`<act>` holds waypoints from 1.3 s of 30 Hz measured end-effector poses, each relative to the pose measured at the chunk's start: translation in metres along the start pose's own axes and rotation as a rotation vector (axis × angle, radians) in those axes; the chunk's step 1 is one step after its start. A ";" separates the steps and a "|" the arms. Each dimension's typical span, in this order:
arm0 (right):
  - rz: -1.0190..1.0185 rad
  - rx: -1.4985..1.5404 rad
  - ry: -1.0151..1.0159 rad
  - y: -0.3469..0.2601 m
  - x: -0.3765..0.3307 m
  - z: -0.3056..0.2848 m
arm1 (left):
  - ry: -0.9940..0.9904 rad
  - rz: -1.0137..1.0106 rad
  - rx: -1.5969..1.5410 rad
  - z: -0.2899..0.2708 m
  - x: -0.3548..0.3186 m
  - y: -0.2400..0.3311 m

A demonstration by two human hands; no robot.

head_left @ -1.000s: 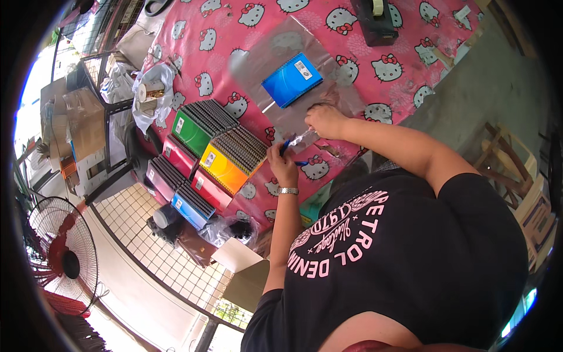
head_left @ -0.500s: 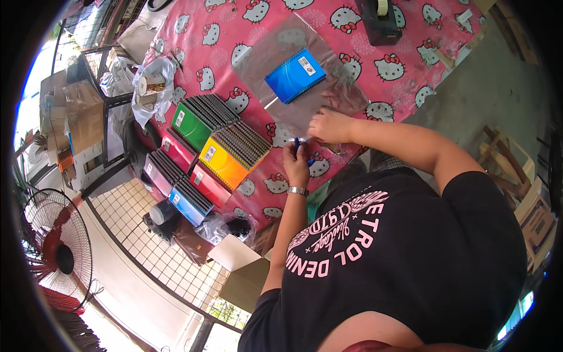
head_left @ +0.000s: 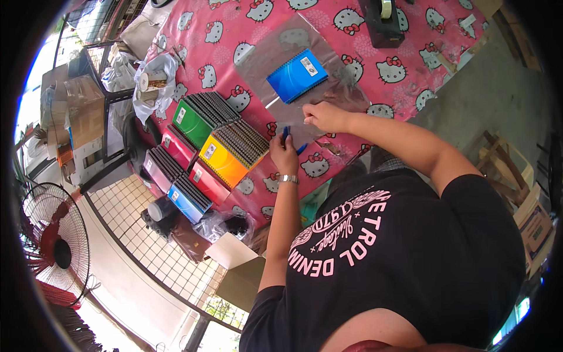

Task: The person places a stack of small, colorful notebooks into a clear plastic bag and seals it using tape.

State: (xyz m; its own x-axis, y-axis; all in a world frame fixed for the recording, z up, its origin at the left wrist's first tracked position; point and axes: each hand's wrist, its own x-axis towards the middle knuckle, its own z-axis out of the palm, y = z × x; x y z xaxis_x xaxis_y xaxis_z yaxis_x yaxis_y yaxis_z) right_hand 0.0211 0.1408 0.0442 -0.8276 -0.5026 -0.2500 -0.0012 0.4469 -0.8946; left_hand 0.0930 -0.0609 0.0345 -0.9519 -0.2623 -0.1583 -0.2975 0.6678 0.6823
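A blue spiral notebook (head_left: 297, 76) lies on a large sheet of clear plastic (head_left: 258, 67), over a pink cartoon-print table cover. At the near edge of the plastic, my right hand (head_left: 325, 117) is closed, its fingers pinching the sheet. My left hand (head_left: 284, 155) is closed around a slim blue tool (head_left: 286, 133). Blue parts of it show at the thumb and beside the fingers; the grip hides its exact kind.
Left of my hands stand stacks of spiral notebooks: green (head_left: 190, 125), yellow (head_left: 226, 161), pink (head_left: 210, 185), purple and blue. A black tape dispenser (head_left: 384, 26) sits at the far right. A white plastic bag (head_left: 153, 94) and a fan (head_left: 56, 246) are at the left.
My left hand has moved left and slightly up with the blue tool, away from the plastic's edge. My right hand has shifted slightly left and up along the plastic.
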 end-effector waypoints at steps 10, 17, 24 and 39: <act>-0.494 -0.589 0.098 -0.042 -0.018 -0.026 | 0.274 0.160 0.185 0.001 -0.005 0.056; -0.522 -0.735 0.400 -0.057 -0.023 -0.048 | -0.013 0.430 0.213 -0.026 0.039 0.066; -0.148 -0.342 0.261 0.005 0.007 -0.147 | 0.013 -0.144 -0.531 -0.006 0.075 0.058; -0.424 -0.679 0.136 0.001 0.093 -0.101 | -0.061 0.427 0.549 0.076 0.029 0.113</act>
State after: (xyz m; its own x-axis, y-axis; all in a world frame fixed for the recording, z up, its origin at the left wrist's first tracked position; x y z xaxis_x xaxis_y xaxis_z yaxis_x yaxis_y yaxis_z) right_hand -0.1125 0.1698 0.0576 -0.7414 -0.6549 0.1462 -0.6340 0.6122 -0.4724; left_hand 0.0257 0.0600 0.0529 -0.9914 0.1306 -0.0070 0.1252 0.9635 0.2366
